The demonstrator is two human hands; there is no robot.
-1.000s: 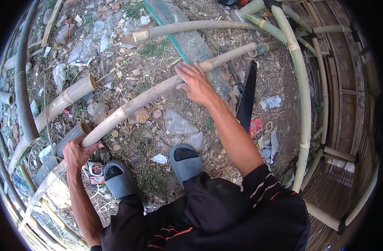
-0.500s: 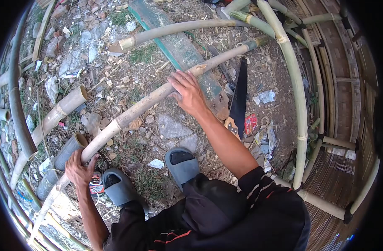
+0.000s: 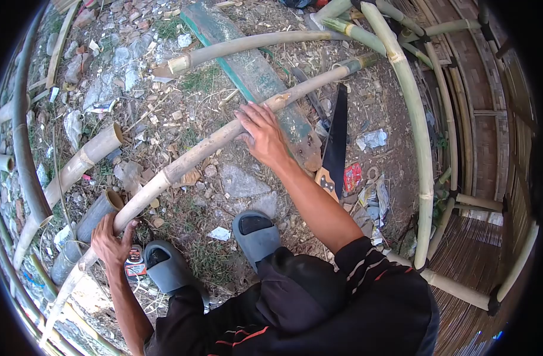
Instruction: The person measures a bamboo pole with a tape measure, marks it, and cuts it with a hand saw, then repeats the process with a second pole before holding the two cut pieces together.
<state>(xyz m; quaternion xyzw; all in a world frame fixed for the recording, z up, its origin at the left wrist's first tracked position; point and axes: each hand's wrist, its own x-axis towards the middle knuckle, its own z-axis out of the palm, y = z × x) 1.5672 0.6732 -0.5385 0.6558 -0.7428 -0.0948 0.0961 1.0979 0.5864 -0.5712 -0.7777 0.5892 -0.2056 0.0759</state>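
Note:
A long, slightly curved bamboo pole [image 3: 188, 159] runs from the lower left to the upper right in front of me. My left hand [image 3: 110, 242] is closed round it near its lower part, thumb on the near side. Higher up, my right hand [image 3: 261, 132] grips the same pole from above, its fingers bent over the far side. A green-edged wooden plank [image 3: 239, 65] lies beneath the pole's upper part. To the right of my right forearm rests a handsaw [image 3: 335, 136] with a black blade and a wooden handle.
Another bamboo pole [image 3: 254, 43] lies across the plank's far part. Thick cut bamboo pieces [image 3: 85, 159] lie at left. A tape measure [image 3: 134, 255] sits by my left sandal [image 3: 166, 266]. A bamboo frame [image 3: 424, 148] and woven wall [image 3: 486, 118] stand at right. Stones and litter cover the ground.
Almost nothing differs. Both hands keep their hold on the bamboo pole, and the view has shifted very slightly.

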